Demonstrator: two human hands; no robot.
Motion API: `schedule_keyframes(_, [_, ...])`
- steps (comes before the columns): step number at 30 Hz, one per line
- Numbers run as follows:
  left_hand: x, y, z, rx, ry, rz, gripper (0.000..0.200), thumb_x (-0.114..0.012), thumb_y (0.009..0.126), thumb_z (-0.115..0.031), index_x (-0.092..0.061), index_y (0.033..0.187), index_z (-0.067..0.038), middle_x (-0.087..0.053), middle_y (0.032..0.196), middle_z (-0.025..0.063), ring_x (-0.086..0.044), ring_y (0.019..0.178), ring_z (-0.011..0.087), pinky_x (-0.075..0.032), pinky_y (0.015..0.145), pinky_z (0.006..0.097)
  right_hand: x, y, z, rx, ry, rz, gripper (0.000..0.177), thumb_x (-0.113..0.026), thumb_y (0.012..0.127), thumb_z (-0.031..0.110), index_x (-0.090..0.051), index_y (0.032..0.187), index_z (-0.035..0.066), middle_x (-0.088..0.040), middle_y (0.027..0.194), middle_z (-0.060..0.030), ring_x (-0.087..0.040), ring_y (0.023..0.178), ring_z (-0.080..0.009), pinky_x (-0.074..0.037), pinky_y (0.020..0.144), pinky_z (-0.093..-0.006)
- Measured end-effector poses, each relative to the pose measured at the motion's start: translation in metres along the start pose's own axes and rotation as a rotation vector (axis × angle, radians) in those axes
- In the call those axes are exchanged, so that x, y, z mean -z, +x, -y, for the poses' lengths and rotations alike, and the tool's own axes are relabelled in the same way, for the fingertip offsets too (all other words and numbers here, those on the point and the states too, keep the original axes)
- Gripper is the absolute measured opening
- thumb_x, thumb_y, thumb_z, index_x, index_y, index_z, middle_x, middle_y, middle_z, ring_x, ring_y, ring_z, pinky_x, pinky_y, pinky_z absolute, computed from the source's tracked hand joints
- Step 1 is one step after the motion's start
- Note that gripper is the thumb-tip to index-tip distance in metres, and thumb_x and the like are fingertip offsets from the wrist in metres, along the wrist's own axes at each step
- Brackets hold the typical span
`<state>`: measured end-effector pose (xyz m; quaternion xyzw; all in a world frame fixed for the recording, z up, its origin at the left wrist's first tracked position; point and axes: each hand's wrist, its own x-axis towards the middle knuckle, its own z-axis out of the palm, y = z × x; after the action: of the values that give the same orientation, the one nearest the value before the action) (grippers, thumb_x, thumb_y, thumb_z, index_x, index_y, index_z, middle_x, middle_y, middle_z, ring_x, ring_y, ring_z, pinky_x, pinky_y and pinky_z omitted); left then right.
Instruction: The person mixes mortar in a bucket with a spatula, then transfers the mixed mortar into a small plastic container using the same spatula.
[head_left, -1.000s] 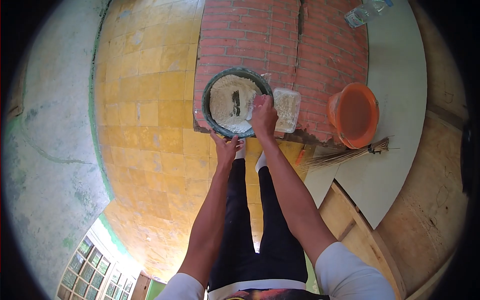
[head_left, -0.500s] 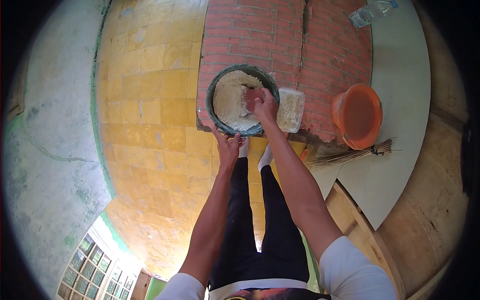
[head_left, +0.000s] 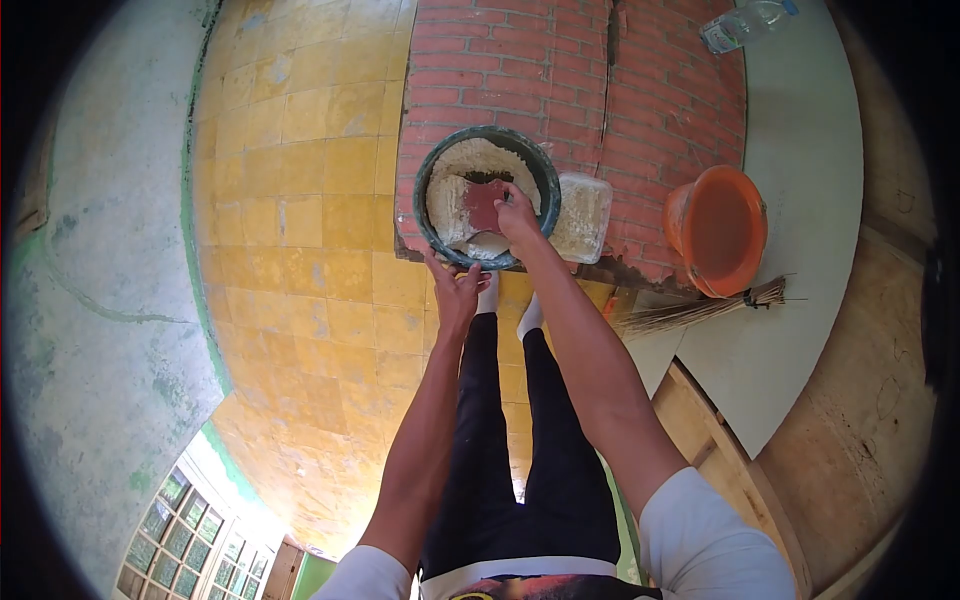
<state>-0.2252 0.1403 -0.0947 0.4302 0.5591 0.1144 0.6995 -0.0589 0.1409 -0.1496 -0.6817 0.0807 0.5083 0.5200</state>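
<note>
A round dark green basin sits on the brick-patterned surface and holds pale powder. Inside it, my right hand grips a flat reddish scraper by its right side, with the blade against the powder. My left hand is at the basin's near rim, its fingers apart and touching the outside of the rim. Close against the basin's right side stands a clear rectangular container with pale powder in it.
An orange bucket of murky liquid stands to the right, with a bundle of thin sticks below it. A plastic bottle lies at the top right. Yellow tiles cover the floor on the left.
My right hand has moved slightly left with the scraper, which now shows more of its flat face. The powder around it has shifted, baring a dark patch. My left hand stays at the rim.
</note>
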Motion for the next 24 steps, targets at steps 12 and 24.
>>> schedule_keyframes(12, [0.003, 0.008, 0.009, 0.058, -0.009, -0.024, 0.095, -0.063, 0.098, -0.001, 0.006, 0.161, -0.017, -0.063, 0.115, 0.0231, -0.074, 0.090, 0.0284, -0.064, 0.074, 0.0401, 0.047, -0.032, 0.022, -0.017, 0.160, 0.061, 0.034, -0.048, 0.107, 0.004, -0.048, 0.140, 0.008, -0.068, 0.117, -0.0112, -0.072, 0.097, -0.0197, -0.060, 0.078, -0.0353])
schedule_keyframes(24, [0.002, 0.008, 0.008, 0.053, -0.007, -0.006, 0.095, -0.062, 0.098, -0.001, 0.006, 0.161, -0.017, -0.061, 0.119, 0.0260, -0.075, 0.088, 0.0293, -0.064, 0.071, 0.0397, 0.178, -0.066, 0.016, 0.096, 0.221, -0.218, 0.035, -0.049, 0.105, 0.003, -0.049, 0.140, 0.003, -0.062, 0.128, -0.0121, -0.069, 0.106, -0.0205, -0.061, 0.085, -0.0360])
